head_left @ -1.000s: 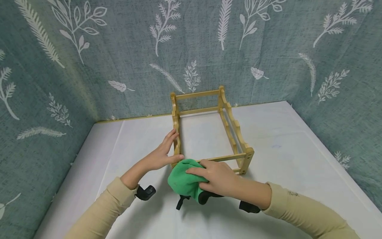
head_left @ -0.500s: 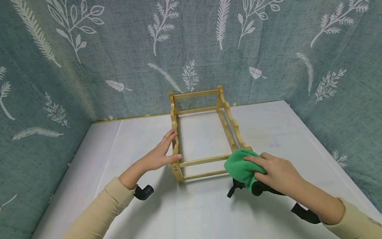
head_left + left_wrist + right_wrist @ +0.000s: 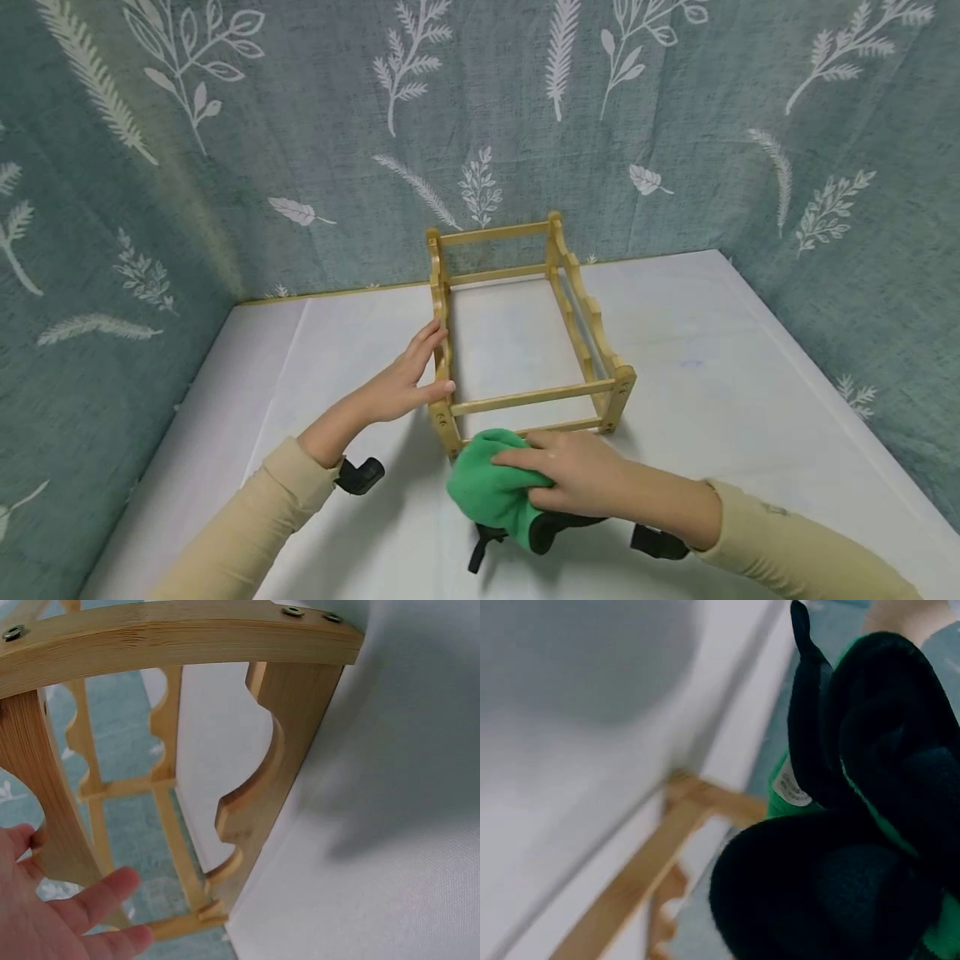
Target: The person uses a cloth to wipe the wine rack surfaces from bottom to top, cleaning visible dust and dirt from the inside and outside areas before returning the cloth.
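A light wooden rack (image 3: 540, 397) with scalloped side boards stands on the white table. My left hand (image 3: 401, 385) rests on its left side board, fingers straight and spread. In the left wrist view, the fingers (image 3: 94, 900) lie across the scalloped board (image 3: 64, 802). At the rack's front, my right hand (image 3: 573, 471) grips a bunched cloth (image 3: 491, 479), green outside and black inside. The cloth overlaps the left part of the lower front rail. The right wrist view shows its black inner side (image 3: 817, 885), a white label (image 3: 790, 784) and a black strap (image 3: 804, 690).
A blue-green curtain (image 3: 330, 150) with white leaf prints rises behind the table and at both sides. The white tabletop (image 3: 720, 400) extends around the rack. Black wrist devices (image 3: 360, 477) hang under both forearms.
My right hand carried the cloth right to the rack's front right corner, then back left, ending slightly lower than at first. My left hand stays on the left side board.
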Tool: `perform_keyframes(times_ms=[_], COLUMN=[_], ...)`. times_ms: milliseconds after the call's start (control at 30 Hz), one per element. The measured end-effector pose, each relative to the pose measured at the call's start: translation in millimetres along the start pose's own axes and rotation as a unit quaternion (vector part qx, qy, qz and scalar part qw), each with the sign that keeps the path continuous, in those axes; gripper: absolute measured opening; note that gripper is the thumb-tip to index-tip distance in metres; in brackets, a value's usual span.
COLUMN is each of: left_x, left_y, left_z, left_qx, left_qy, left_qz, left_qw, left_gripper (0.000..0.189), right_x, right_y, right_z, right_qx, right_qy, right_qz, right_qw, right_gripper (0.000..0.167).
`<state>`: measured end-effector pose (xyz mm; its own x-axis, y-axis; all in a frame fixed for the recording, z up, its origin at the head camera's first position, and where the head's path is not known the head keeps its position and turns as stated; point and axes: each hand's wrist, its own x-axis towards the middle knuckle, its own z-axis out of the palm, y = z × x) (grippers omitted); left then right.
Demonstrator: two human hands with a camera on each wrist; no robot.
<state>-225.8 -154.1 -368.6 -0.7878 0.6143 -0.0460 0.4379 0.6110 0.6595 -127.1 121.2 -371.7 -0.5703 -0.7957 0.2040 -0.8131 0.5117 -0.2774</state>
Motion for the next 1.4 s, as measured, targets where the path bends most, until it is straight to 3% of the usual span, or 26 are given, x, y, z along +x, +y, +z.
perform_keyframes(times_ms=[133, 267, 367, 500, 600, 733, 967, 1067, 1267, 1400], left_x=[2.0, 2.5, 1.7, 1.9, 2.5, 2.0, 1.1, 1.5, 1.3, 1.0], left_y=[-0.4, -0.2, -0.5, -0.6, -0.3, 0.7, 1.4, 1.5, 2.8, 3.7], left_z=[0.2, -0.1, -0.9, -1.0, -0.6, -0.5, -0.3, 0.5, 1.0, -1.0], left_qx=[0.007, 0.024, 0.028, 0.026, 0.024, 0.018, 0.015, 0.017, 0.016, 0.002], left_qy=[-0.007, -0.012, -0.013, -0.018, -0.017, -0.018, -0.015, -0.018, -0.017, -0.018], left_qz=[0.005, 0.006, 0.004, -0.001, 0.0, -0.003, -0.008, -0.007, -0.005, -0.014], left_qw=[0.9999, 0.9996, 0.9995, 0.9995, 0.9996, 0.9997, 0.9997, 0.9997, 0.9997, 0.9997], left_gripper=[0.084, 0.085, 0.085, 0.084, 0.083, 0.084, 0.082, 0.083, 0.078, 0.083], right_x=[33.7, 51.4, 57.8, 63.8, 66.2, 64.9, 56.4, 49.5, 25.4, 3.9], right_y=[-12, -15, -12, -2, 3, 2, -10, -12, -5, 7], right_z=[5, 17, 34, 57, 64, 53, 13, 5, -16, -34], right_qx=[0.004, 0.006, 0.041, 0.11, 0.137, 0.123, 0.067, 0.063, 0.081, 0.094], right_qy=[0.004, 0.012, -0.029, -0.107, -0.122, -0.098, -0.024, -0.015, 0.09, 0.117], right_qz=[0.011, 0.026, 0.043, 0.089, 0.1, 0.089, 0.055, 0.06, 0.049, 0.05], right_qw=[0.9999, 0.9996, 0.9978, 0.9841, 0.9779, 0.9836, 0.9959, 0.9961, 0.9914, 0.9875], right_gripper=[0.044, 0.044, 0.042, 0.036, 0.034, 0.036, 0.041, 0.041, 0.04, 0.039])
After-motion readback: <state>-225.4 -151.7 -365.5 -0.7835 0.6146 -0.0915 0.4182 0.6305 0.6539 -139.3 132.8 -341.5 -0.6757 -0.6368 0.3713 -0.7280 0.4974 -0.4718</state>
